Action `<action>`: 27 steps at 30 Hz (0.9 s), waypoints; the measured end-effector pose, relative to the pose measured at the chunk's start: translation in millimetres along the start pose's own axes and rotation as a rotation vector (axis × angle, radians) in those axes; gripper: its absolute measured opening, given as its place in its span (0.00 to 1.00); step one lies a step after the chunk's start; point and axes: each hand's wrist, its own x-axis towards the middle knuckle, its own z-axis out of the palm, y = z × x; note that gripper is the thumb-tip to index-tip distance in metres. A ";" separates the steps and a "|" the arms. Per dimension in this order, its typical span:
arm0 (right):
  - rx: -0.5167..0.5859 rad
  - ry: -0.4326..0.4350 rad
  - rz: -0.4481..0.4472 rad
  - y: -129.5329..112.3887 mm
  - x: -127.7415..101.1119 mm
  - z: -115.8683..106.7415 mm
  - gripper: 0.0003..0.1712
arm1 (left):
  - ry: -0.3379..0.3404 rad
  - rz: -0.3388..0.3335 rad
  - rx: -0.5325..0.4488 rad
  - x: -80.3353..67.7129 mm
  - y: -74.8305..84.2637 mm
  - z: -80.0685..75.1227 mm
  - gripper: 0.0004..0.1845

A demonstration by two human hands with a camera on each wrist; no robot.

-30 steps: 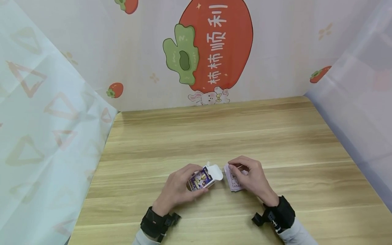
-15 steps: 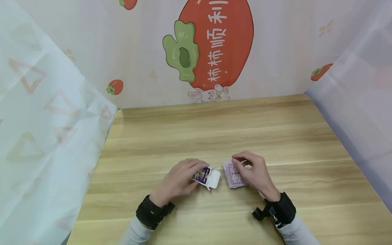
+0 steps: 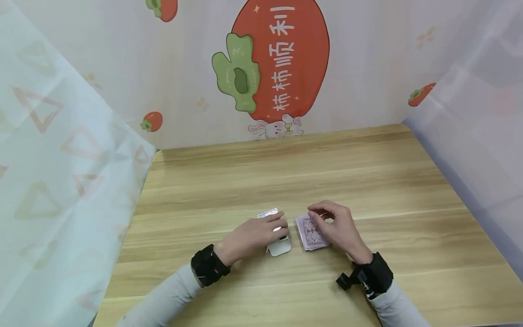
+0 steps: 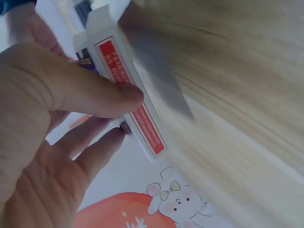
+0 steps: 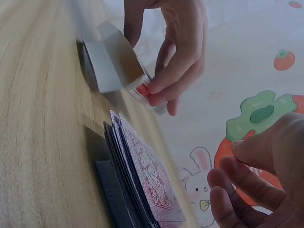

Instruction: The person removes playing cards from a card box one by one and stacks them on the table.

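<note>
A small card box (image 3: 274, 229) with a white open flap (image 3: 279, 247) stands on edge on the wooden table (image 3: 286, 181), and my left hand (image 3: 278, 225) grips it from above. In the left wrist view my thumb (image 4: 95, 97) and fingers (image 4: 102, 145) pinch the card box (image 4: 126, 90) across its red-labelled side. A deck of purple-backed cards (image 3: 312, 232) lies just right of the box. My right hand (image 3: 320, 215) hovers at the deck's far right edge with fingers loosely curled. In the right wrist view those fingers (image 5: 228, 187) are clear of the deck (image 5: 137, 185).
Printed fabric screens enclose the table on the left (image 3: 61, 159), back (image 3: 278, 68) and right (image 3: 482, 113). Bare wood stretches behind and to both sides of my hands. Both wrists wear black straps (image 3: 206, 265).
My left hand has rolled the box over, so its picture face no longer shows and the flap points toward me. The deck now lies flat, and my right hand has eased off it.
</note>
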 end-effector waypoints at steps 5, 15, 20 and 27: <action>-0.014 -0.016 0.010 -1.6 0.8 2.3 0.09 | -0.059 0.022 0.045 1.3 4.0 2.7 0.25; -0.021 -0.035 0.002 -4.9 0.3 4.7 0.10 | -0.105 0.020 0.045 -2.3 9.4 5.5 0.28; -0.016 -0.035 -0.006 -4.5 -0.2 5.2 0.09 | -0.090 0.030 0.110 -3.9 11.4 9.1 0.28; -0.074 -0.050 -0.084 -5.9 -3.0 6.8 0.11 | -0.018 0.017 0.137 -9.9 12.4 8.1 0.31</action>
